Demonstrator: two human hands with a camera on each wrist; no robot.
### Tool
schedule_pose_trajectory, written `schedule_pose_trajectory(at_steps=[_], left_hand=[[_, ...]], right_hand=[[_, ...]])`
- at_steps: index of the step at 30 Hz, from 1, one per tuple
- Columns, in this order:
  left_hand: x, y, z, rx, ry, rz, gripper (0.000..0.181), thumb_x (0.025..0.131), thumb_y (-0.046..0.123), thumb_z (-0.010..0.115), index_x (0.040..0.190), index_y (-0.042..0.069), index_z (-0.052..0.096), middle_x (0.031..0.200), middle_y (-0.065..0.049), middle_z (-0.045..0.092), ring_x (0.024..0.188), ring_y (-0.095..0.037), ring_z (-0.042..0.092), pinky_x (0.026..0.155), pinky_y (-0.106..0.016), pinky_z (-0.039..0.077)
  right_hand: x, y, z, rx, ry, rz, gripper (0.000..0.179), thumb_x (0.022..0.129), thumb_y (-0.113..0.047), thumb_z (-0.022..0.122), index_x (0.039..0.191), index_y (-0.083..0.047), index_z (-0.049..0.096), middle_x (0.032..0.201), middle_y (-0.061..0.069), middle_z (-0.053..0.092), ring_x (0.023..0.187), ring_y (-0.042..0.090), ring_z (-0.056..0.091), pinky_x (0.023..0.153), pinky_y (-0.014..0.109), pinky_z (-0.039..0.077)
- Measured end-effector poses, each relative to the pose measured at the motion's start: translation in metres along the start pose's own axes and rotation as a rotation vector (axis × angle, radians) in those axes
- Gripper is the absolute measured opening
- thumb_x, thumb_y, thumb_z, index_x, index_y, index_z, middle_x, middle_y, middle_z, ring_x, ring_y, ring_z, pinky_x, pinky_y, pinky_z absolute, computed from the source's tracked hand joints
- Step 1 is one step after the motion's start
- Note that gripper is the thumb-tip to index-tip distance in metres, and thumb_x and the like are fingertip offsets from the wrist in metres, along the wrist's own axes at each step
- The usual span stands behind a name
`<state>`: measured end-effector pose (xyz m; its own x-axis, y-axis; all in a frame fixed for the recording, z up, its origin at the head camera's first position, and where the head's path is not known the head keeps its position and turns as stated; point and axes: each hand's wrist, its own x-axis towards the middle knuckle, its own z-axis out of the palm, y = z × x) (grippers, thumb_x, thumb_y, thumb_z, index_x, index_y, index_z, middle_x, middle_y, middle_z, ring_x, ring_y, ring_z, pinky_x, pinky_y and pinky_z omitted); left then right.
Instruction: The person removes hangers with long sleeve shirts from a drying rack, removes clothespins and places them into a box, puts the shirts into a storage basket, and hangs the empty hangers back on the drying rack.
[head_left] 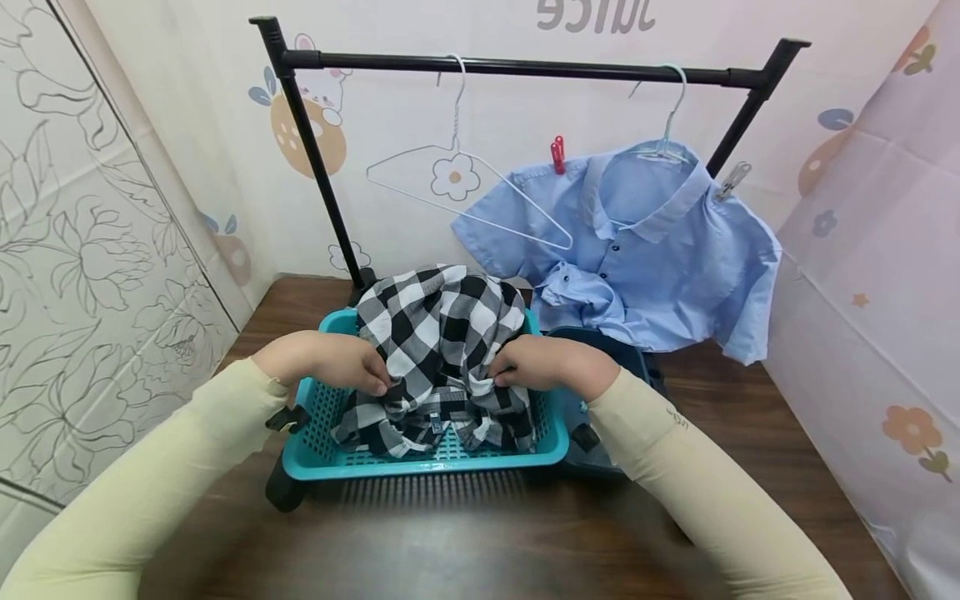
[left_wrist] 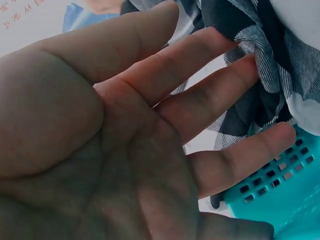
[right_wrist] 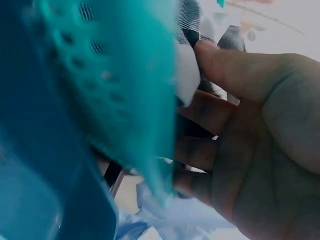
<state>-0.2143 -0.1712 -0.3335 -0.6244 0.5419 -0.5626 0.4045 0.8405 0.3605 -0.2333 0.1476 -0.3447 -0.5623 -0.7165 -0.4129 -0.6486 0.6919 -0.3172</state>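
Note:
A black-and-white checked shirt (head_left: 450,333) lies bunched in a turquoise plastic basket (head_left: 427,471), its collar with a label toward the near side. At its left side my left hand (head_left: 345,364) touches the cloth; in the left wrist view the fingers (left_wrist: 200,105) are fairly straight and spread, tips against the fabric, with the thumb apart from them. My right hand (head_left: 540,362) pinches the shirt on the opposite side. The right wrist view has a fold of checked cloth (right_wrist: 186,75) between thumb and fingers, beside the basket wall (right_wrist: 145,90).
Behind the basket stands a black rack (head_left: 517,65). From it hang a bare white hanger (head_left: 457,150) and a light blue shirt (head_left: 652,250) with a red clothespin (head_left: 558,156) and a grey clothespin (head_left: 733,181). A dark blue bin (head_left: 600,467) stands right of the basket on the wooden table (head_left: 450,542).

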Motion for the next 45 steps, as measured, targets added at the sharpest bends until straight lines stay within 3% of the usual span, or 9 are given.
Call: schedule_pose_trajectory(at_steps=[6, 15, 19, 23, 27, 30, 34, 38, 45], left_hand=[[0.004, -0.007, -0.007, -0.030, 0.007, -0.026, 0.032, 0.104, 0.030, 0.060, 0.130, 0.015, 0.071, 0.121, 0.001, 0.071, 0.111, -0.014, 0.064, 0.099, -0.045, 0.052], [0.010, -0.011, -0.020, -0.020, 0.033, -0.004, 0.035, 0.105, 0.031, 0.059, 0.134, 0.014, 0.067, 0.123, 0.000, 0.071, 0.115, -0.017, 0.064, 0.102, -0.048, 0.051], [0.013, -0.006, -0.031, 0.018, 0.224, 0.020, 0.026, 0.105, 0.027, 0.060, 0.123, 0.014, 0.072, 0.113, 0.000, 0.072, 0.103, -0.017, 0.066, 0.093, -0.044, 0.054], [0.016, 0.002, -0.050, 0.002, 0.438, -0.033, 0.020, 0.102, 0.023, 0.065, 0.115, 0.010, 0.071, 0.109, -0.007, 0.072, 0.097, -0.023, 0.066, 0.085, -0.044, 0.055], [0.027, 0.000, -0.066, 0.018, 0.514, -0.104, 0.042, 0.097, 0.025, 0.073, 0.132, 0.007, 0.062, 0.128, -0.018, 0.066, 0.116, -0.033, 0.062, 0.097, -0.051, 0.052], [0.043, -0.009, -0.072, 0.055, 0.512, -0.150, 0.065, 0.093, 0.029, 0.077, 0.148, 0.008, 0.049, 0.144, -0.023, 0.055, 0.132, -0.038, 0.053, 0.107, -0.056, 0.045], [0.063, -0.019, -0.073, 0.040, 0.462, -0.180, 0.078, 0.092, 0.030, 0.079, 0.155, 0.007, 0.040, 0.151, -0.022, 0.049, 0.139, -0.038, 0.046, 0.112, -0.057, 0.040], [0.074, -0.022, -0.072, 0.029, 0.427, -0.187, 0.065, 0.092, 0.023, 0.078, 0.147, 0.003, 0.048, 0.136, -0.021, 0.059, 0.124, -0.035, 0.055, 0.105, -0.053, 0.046], [0.086, -0.025, -0.073, 0.070, 0.434, -0.191, 0.048, 0.090, 0.012, 0.079, 0.133, 0.004, 0.057, 0.124, -0.016, 0.065, 0.113, -0.031, 0.061, 0.097, -0.049, 0.051]], right_hand=[[0.004, 0.011, -0.004, 0.003, 0.002, 0.008, 0.017, 0.107, -0.024, 0.056, 0.105, -0.022, 0.073, 0.089, -0.006, 0.061, 0.078, 0.012, 0.051, 0.075, 0.033, 0.043], [0.008, 0.020, -0.017, -0.006, 0.002, 0.004, 0.020, 0.105, -0.031, 0.060, 0.112, -0.017, 0.074, 0.101, -0.005, 0.070, 0.086, 0.011, 0.059, 0.081, 0.034, 0.050], [0.005, 0.021, -0.031, -0.005, 0.074, -0.023, 0.021, 0.103, -0.032, 0.063, 0.098, -0.015, 0.075, 0.085, -0.005, 0.067, 0.074, 0.010, 0.056, 0.071, 0.031, 0.048], [0.004, 0.019, -0.047, -0.032, 0.271, 0.044, 0.026, 0.102, -0.035, 0.065, 0.084, -0.016, 0.069, 0.073, -0.003, 0.059, 0.065, 0.013, 0.051, 0.063, 0.031, 0.043], [0.015, 0.015, -0.061, -0.039, 0.451, 0.170, 0.027, 0.098, -0.041, 0.069, 0.101, -0.015, 0.067, 0.091, 0.002, 0.065, 0.079, 0.020, 0.060, 0.073, 0.037, 0.050], [0.027, 0.014, -0.067, -0.009, 0.491, 0.251, 0.050, 0.094, -0.046, 0.073, 0.130, -0.014, 0.060, 0.123, 0.010, 0.065, 0.109, 0.028, 0.062, 0.094, 0.045, 0.051], [0.043, 0.015, -0.067, 0.056, 0.405, 0.328, 0.079, 0.093, -0.045, 0.075, 0.156, -0.014, 0.037, 0.150, 0.017, 0.050, 0.136, 0.036, 0.050, 0.113, 0.050, 0.040], [0.055, 0.019, -0.064, 0.086, 0.331, 0.362, 0.078, 0.094, -0.036, 0.074, 0.157, -0.011, 0.035, 0.149, 0.019, 0.052, 0.136, 0.035, 0.050, 0.114, 0.047, 0.040], [0.065, 0.022, -0.063, 0.103, 0.341, 0.395, 0.062, 0.091, -0.022, 0.077, 0.145, -0.010, 0.050, 0.141, 0.016, 0.057, 0.126, 0.032, 0.055, 0.105, 0.046, 0.045]])
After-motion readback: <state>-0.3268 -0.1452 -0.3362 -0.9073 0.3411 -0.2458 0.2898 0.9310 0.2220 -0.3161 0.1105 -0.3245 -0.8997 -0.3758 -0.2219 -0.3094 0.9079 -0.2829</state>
